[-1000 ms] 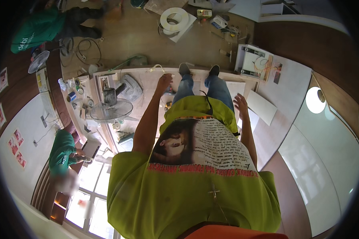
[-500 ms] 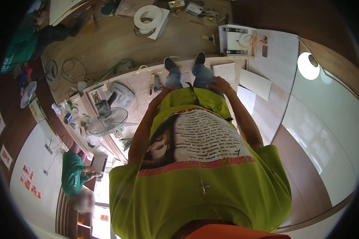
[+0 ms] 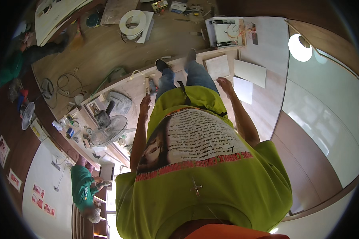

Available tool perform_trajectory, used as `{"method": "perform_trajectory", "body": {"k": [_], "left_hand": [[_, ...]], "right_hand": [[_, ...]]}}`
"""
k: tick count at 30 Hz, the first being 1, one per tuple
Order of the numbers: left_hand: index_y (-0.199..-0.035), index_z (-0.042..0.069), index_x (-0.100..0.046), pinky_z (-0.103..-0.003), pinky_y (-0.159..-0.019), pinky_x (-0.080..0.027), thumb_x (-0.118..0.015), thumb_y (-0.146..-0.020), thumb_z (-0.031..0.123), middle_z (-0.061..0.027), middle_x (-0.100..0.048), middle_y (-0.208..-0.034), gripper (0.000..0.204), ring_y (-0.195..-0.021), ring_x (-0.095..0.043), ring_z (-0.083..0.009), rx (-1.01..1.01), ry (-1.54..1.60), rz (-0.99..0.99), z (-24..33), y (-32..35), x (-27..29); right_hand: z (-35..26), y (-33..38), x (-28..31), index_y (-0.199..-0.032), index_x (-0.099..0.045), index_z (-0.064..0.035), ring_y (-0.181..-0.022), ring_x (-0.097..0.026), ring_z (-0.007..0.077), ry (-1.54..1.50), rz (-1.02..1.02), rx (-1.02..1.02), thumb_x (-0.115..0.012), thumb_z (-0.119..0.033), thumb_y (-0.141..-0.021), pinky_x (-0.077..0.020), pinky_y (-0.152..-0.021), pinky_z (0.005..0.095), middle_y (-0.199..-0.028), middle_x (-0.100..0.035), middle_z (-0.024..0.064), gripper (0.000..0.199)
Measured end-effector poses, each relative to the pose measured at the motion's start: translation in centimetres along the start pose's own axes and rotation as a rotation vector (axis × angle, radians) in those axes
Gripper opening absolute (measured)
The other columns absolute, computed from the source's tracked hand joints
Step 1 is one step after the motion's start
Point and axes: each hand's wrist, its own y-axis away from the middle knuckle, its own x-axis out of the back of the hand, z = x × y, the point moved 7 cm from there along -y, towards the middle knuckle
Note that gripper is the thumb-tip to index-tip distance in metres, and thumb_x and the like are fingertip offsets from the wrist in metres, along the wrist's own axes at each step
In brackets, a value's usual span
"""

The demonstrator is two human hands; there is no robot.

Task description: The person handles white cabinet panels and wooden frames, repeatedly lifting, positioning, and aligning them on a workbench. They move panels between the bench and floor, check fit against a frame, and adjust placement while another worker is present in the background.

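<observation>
Hanging apart near the thighs, the left hand [image 3: 145,104] and right hand [image 3: 225,86] have loosely bent, half-open fingers, with nothing visible in either. A fan [image 3: 102,118] stands left of the left hand; a board [image 3: 217,67] lies just beyond the right, a pale sheet [image 3: 243,90] beside it.

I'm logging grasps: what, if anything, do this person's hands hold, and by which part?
Nothing appears to be held: the left hand and right hand both look empty.
</observation>
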Motion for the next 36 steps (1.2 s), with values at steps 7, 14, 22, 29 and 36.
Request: {"method": "perform_trajectory", "body": {"k": [7,14,22,29,36], "left_hand": [[-0.142,0.012,-0.046,-0.046,-0.105,-0.036,-0.054,-0.094,0.049,-0.0106,-0.053,-0.140,0.061,-0.125,-0.054,-0.0264,0.034,0.054,0.126,-0.9,-2.1,4.7],[-0.143,0.012,-0.045,-0.042,-0.106,-0.037,-0.054,-0.095,0.048,-0.0109,-0.054,-0.139,0.060,-0.125,-0.054,-0.0248,-0.189,0.117,0.064,9.5,-5.2,-0.4],[-0.136,0.011,-0.052,-0.037,-0.098,-0.043,-0.053,-0.097,0.049,-0.0058,-0.061,-0.126,0.054,-0.116,-0.060,-0.0208,-0.318,-0.081,-0.099,14.1,-6.2,-6.8],[-0.134,0.012,-0.055,-0.038,-0.097,-0.043,-0.056,-0.096,0.047,-0.0054,-0.060,-0.126,0.052,-0.111,-0.061,-0.0206,-0.193,-0.147,-0.001,7.3,-7.2,-1.7],[-0.132,0.012,-0.054,-0.041,-0.093,-0.043,-0.056,-0.095,0.042,-0.0074,-0.061,-0.126,0.048,-0.109,-0.062,-0.0233,-0.114,-0.044,0.188,2.6,-8.6,4.7]], "right_hand": [[3.2,3.9,-1.4,-0.134,-0.057,-0.0144,-0.115,-0.057,0.0224,-0.229,-0.039,-0.249,-0.059,-0.037,-0.096,-0.0396,-0.096,0.0463,-0.129,-0.062,0.0051,0.044],[0.3,0.7,-3.3,-0.124,-0.063,-0.0005,-0.092,-0.064,0.0156,-0.188,0.005,-0.063,-0.062,-0.023,-0.095,-0.0505,-0.078,0.0292,-0.106,-0.069,0.0093,0.037],[-0.5,1.2,-2.0,-0.130,-0.060,-0.0128,-0.106,-0.061,0.0176,-0.314,0.047,-0.118,-0.058,-0.034,-0.094,-0.0423,-0.081,0.0329,-0.120,-0.064,0.0061,0.042],[6.7,-3.5,-5.8,-0.119,-0.067,-0.0063,-0.096,-0.065,0.0161,-0.265,-0.023,-0.006,-0.056,-0.025,-0.095,-0.0475,-0.073,0.0268,-0.107,-0.070,0.0095,0.033],[6.4,-10.9,-10.4,-0.113,-0.070,-0.0006,-0.096,-0.065,0.0145,-0.411,-0.221,0.196,-0.058,-0.019,-0.094,-0.0502,-0.084,0.0276,-0.105,-0.072,0.0096,0.029]]}}
